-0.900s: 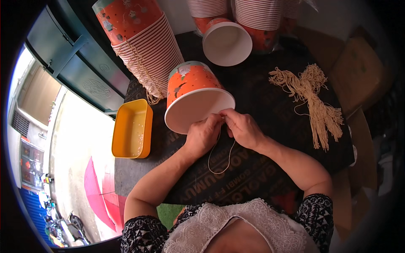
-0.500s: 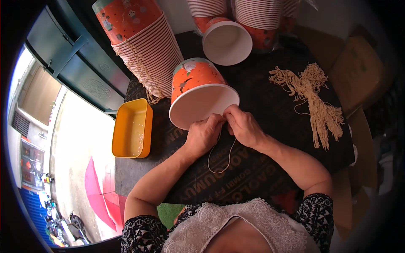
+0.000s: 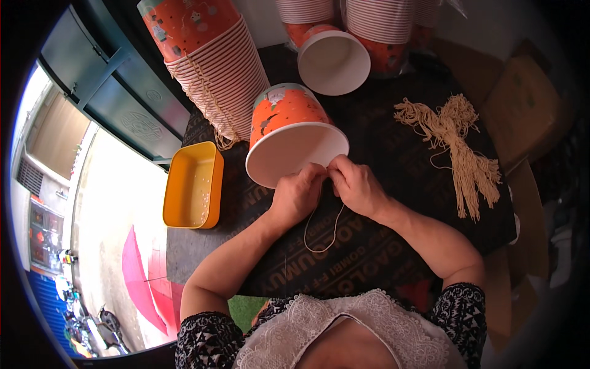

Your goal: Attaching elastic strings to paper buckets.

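Observation:
An orange patterned paper bucket (image 3: 292,114) lies tipped toward me, its white mouth facing my hands. At its near rim my left hand (image 3: 297,189) and my right hand (image 3: 355,187) meet, fingertips pinched together. Both pinch a thin beige cord (image 3: 319,251), whose slack hangs in a loop below them over the dark table. Whether the cord passes through the bucket's wall is hidden by my fingers.
A tall stack of nested buckets (image 3: 218,80), with cords hanging on its side, stands at the left. Nearby is a yellow plastic box (image 3: 193,187) with tiny pale bits in it. A bundle of beige cords (image 3: 458,154) lies at the right. Another bucket (image 3: 334,64) lies behind.
My hands stay pinched at the rim and have shifted only slightly. The cord loop hangs almost as before; the whole view has moved a little.

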A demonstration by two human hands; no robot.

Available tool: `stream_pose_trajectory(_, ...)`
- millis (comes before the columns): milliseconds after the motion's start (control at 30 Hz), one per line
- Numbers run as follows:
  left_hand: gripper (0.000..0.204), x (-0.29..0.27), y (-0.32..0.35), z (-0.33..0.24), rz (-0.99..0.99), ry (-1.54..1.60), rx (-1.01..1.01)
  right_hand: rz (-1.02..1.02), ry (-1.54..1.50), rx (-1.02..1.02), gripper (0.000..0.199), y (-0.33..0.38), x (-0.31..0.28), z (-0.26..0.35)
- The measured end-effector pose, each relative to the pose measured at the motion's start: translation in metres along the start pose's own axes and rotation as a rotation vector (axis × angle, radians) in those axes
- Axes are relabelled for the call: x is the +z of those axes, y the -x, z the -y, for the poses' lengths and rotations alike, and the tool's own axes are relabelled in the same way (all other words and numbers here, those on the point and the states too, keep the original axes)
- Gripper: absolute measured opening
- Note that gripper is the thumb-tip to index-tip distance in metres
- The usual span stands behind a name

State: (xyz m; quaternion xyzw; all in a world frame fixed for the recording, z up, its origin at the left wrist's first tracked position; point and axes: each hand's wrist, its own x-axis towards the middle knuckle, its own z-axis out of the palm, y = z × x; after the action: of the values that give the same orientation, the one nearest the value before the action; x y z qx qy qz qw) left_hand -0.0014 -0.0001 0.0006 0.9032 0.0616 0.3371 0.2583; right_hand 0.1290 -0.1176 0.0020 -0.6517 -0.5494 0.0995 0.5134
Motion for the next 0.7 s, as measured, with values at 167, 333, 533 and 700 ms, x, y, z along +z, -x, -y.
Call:
stream_pose_trajectory(167, 0.007, -0.003, -0.005, 0.002, -0.079, 0.219, -0.208, 0.068, 0.201, -0.051, 0.009, 0.003, -0.004, 0.004)
stream_pose_trajectory(333, 0.006, 0.001, -0.003, 0.011, -0.116, 0.210, -0.267, 0.069, 0.420, -0.253, 0.010, 0.005, -0.009, 0.003)
stream_pose_trajectory(533, 0.008, 0.003, -0.005, 0.007, -0.131, 0.163, -0.246, 0.029, 0.539, -0.396, 0.010, 0.004, -0.012, 0.002)
stream_pose_trajectory(700, 0.006, -0.001, -0.007, 0.005, -0.126, 0.074, -0.221, 0.042, 0.609, -0.468, 0.008, 0.005, -0.015, 0.007)
